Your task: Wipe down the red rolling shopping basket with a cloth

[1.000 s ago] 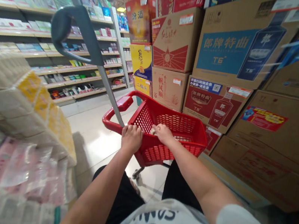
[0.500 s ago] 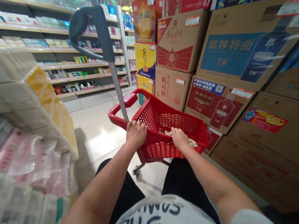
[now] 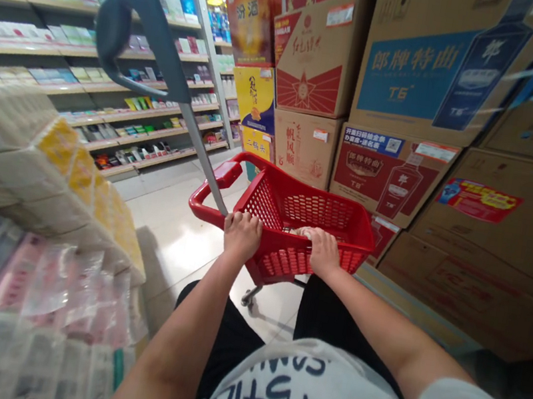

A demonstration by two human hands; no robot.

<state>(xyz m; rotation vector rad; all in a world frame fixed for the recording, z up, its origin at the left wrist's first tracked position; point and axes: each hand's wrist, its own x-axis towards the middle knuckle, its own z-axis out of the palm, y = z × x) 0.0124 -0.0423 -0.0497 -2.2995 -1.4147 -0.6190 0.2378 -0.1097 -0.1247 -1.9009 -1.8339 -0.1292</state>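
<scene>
A red plastic shopping basket on wheels (image 3: pixel 344 222) stands on the floor in front of me. Its grey pull handle (image 3: pixel 136 30) rises up and to the left on a metal rod. My left hand (image 3: pixel 241 235) is closed over the basket's near rim, at the base of that rod. My right hand (image 3: pixel 323 250) grips the near rim further right, with a pale cloth-like thing under its fingers that I cannot make out clearly. My legs in black trousers are right behind the basket.
Stacked cardboard drink cartons (image 3: pixel 407 80) wall off the right side and the far end. Wrapped tissue packs (image 3: pixel 41 218) are piled close on my left. Shelves of small goods (image 3: pixel 122 116) run along the back left, beyond a pale tiled aisle floor (image 3: pixel 168 211).
My right hand has moved from inside the basket back to its near rim. The left hand has kept its hold. The view has swayed a little.
</scene>
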